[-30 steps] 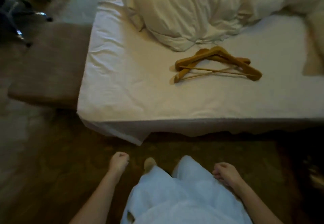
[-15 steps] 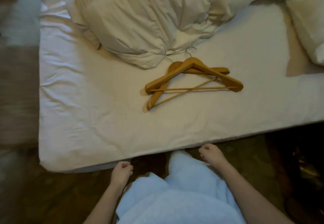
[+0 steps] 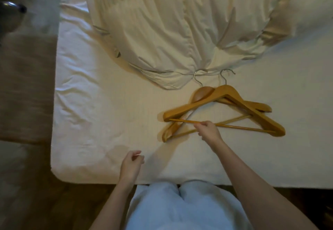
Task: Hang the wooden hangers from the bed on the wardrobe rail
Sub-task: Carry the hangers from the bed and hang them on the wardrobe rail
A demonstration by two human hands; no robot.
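nearest the camera, the person's pale blue trousers [image 3: 180, 210] press up against the edge of the bed, where a white fitted sheet [image 3: 100, 125] covers the mattress. the left hand [image 3: 131, 165] hovers just over the near part of the sheet, fingers loosely curled and holding nothing. further in, the right hand [image 3: 209, 130] reaches forward with its fingertips pinched on the thin trouser bar of the upper wooden hanger [image 3: 234, 102] — a narrow grip, more thumb and forefinger than a full fist.

two tan wooden hangers lie stacked and crossed on the sheet, the lower wooden hanger [image 3: 201, 94] turned slightly so that its arm pokes out to the near left. beyond them their silver wire hooks [image 3: 225, 75] point away from the person, and one touches or slips under the hem of the rumpled cream duvet [image 3: 171, 31] piled at the far side. the wardrobe rail is not in view.

the risk, as i judge it, lies in that pinch: lifted by the slim bar alone, the hanger may swing and slide out of the fingers. the crossed frames could also catch, dragging the lower one along until it drops — and a hook may snag the duvet fabric when pulled back.
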